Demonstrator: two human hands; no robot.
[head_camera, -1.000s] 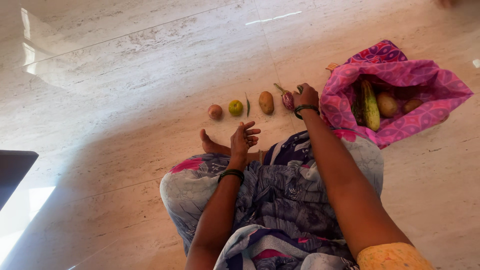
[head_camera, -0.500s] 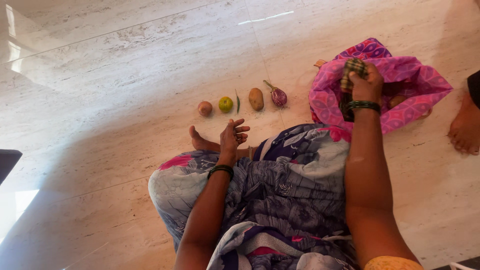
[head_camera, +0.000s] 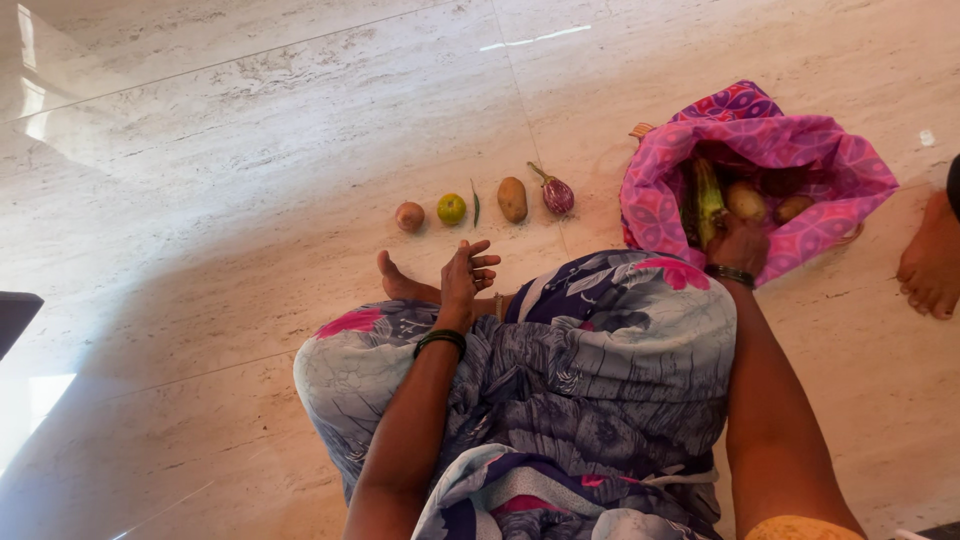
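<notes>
I sit cross-legged on a marble floor in a blue and grey floral garment. My left hand (head_camera: 467, 272) rests by my bare foot (head_camera: 400, 283), fingers apart and holding nothing. My right hand (head_camera: 738, 246) is at the near edge inside a pink patterned cloth bag (head_camera: 850, 165), touching the lower end of a striped green cucumber (head_camera: 705, 195). Its fingers are hidden, so the grip is unclear. Two potatoes (head_camera: 746, 200) lie in the bag beside the cucumber. In front of me is a row: a small brown onion (head_camera: 409, 216), green tomato (head_camera: 451, 208), green chilli (head_camera: 476, 204), potato (head_camera: 512, 198), purple brinjal (head_camera: 556, 194).
Another person's bare foot (head_camera: 930, 262) stands on the floor just right of the bag. A dark flat object (head_camera: 14, 316) pokes in at the left edge. The pale marble floor (head_camera: 250, 150) stretches beyond the row of vegetables.
My right hand left the brinjal at the end of the row, raised a striped green vegetable over the bag, and has now dropped low into the bag. My left hand stayed put.
</notes>
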